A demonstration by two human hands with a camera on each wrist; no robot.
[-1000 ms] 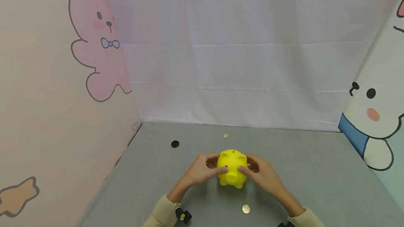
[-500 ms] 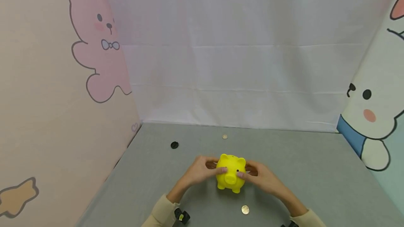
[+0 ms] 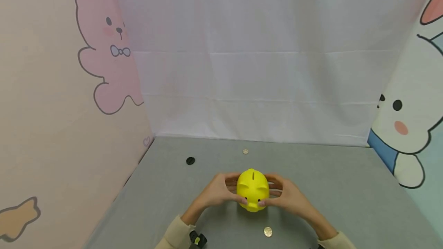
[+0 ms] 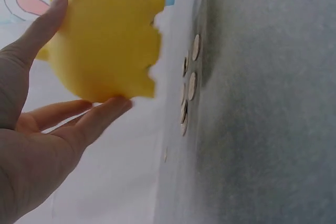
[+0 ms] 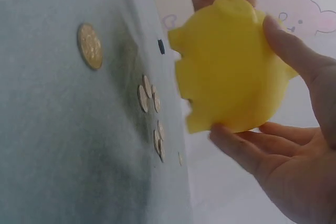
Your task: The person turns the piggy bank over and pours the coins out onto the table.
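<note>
A yellow piggy bank [image 3: 253,187] is held between two hands over the grey table, its snout tipped down and its coin slot facing up. My left hand [image 3: 221,190] grips one side, thumb beside the snout. On the other side, my right hand [image 3: 288,195] grips it the same way. Both wrist views show a gap between the piggy bank's feet and the tabletop. Several coins [image 4: 192,86] lie flat below and beyond it in the left wrist view; the head view hides them behind the piggy bank.
A gold coin [image 3: 268,231] lies near the front, between the forearms. Farther back are a small coin [image 3: 245,151] and a round black plug [image 3: 190,160]. A white cloth [image 3: 259,68] closes off the back, with printed panels left and right.
The piggy bank first rocked back, then tipped forward, so its snout is lower and its top slot now faces the head camera. Both hands kept hold of it.
</note>
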